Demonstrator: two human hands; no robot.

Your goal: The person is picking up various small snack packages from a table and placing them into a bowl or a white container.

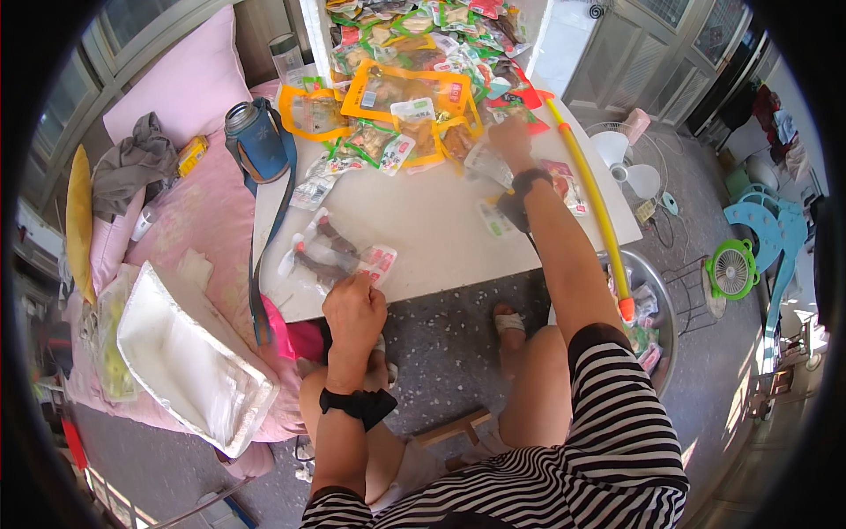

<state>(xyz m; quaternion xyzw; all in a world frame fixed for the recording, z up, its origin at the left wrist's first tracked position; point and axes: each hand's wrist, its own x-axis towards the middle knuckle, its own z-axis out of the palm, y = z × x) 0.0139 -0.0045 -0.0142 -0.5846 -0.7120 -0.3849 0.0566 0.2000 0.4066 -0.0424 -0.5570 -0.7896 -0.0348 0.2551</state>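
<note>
My left hand (355, 309) is curled at the near edge of the white table (436, 218). From its fingers spread clear snack packets with dark sticks (327, 248) and a red-and-white packet end (379, 260). My right hand (512, 142) reaches over the table's right side, blurred, beside a red-edged packet (519, 114) and a clear silvery packet (489, 162); its fingertips are hidden. Under my right wrist lies a blurred packet with a green mark (497, 218). Large yellow-edged food pouches (406, 89) lie before the heap, with a green-edged packet (370, 142) in front.
A white foam box (537, 40) holds a heap of packets (410, 23). A blue flask (259, 142) with a strap stands left. A yellow tube (591, 198) crosses the right edge above a metal basin (664, 317) of packets. An empty foam box (192, 364) rests on the pink bed (192, 225).
</note>
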